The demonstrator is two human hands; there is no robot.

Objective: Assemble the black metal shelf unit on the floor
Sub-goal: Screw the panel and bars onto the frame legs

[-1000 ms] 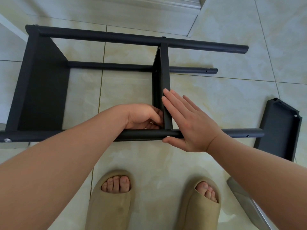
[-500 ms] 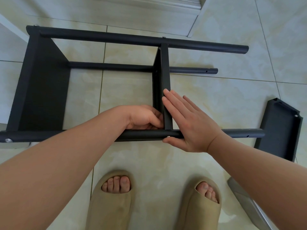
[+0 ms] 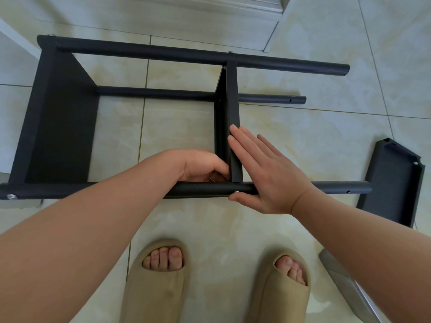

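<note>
The black metal shelf unit lies on its side on the tiled floor. Its near pole runs left to right in front of me, and the far pole lies parallel behind. A left end panel and a middle shelf panel join the poles. My left hand is curled inside the corner where the middle panel meets the near pole, pinching a small metal piece. My right hand lies flat against the panel's right side, thumb under the pole by a screw head.
A loose black shelf panel lies on the floor at the right. A grey flat object sits at lower right. My feet in tan slippers stand just before the near pole. A white baseboard runs along the top.
</note>
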